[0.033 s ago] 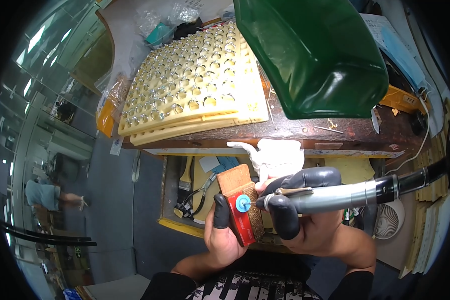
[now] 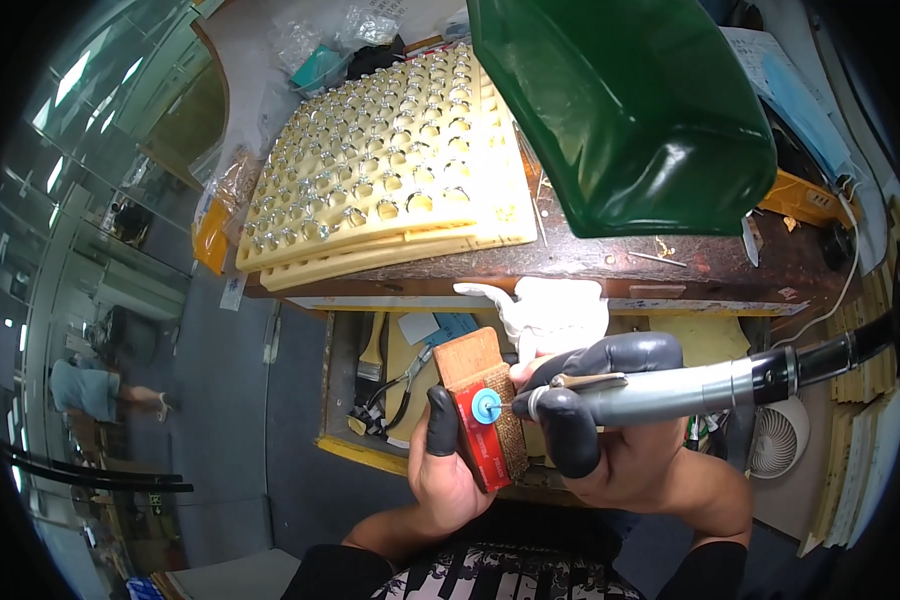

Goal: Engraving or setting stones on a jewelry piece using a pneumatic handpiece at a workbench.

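One right hand (image 2: 610,455) tight round handpiece (image 2: 685,393)

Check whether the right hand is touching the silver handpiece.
Touching. The head view shows the right hand gripping the silver handpiece, black-covered fingers pressed against its front end with no gap.

Small pale lettering (image 2: 484,446), red strip (image 2: 491,466)

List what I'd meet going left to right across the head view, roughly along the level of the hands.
Person in a pale blue top → pliers → left hand → blue disc → right hand → white fan.
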A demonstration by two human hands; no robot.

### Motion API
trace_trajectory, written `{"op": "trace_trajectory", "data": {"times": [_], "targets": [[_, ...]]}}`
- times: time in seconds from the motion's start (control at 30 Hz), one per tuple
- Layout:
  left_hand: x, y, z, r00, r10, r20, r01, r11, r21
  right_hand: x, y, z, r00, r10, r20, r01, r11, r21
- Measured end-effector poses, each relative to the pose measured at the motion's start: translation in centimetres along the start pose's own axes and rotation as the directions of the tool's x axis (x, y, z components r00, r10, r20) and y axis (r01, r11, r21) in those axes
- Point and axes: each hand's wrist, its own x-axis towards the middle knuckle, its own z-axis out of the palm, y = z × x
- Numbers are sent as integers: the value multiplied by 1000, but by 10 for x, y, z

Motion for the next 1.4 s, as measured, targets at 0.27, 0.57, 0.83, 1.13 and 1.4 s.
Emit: {"op": "trace_trajectory", "data": {"times": [0.27,0.57,0.83,1.13,1.4], "targets": [[-1,6,6,991,-114,-74,105,987,-125,3,-5,-2,996,72,60,-74,997,30],[-1,4,2,995,-90,-31,87,992,-90,3,0,4,999,-26,-20,26,999,-44],[-2,3,0,988,-147,-42,139,978,-155,-1,-7,3,996,83,-26,-85,993,-76],[0,2,-2,992,-128,-8,125,980,-153,-2,-6,3,995,101,-15,-102,992,-75],[-1,1,-2,990,-138,-15,133,974,-181,2,-7,1,996,86,-4,-86,996,-34]]}}
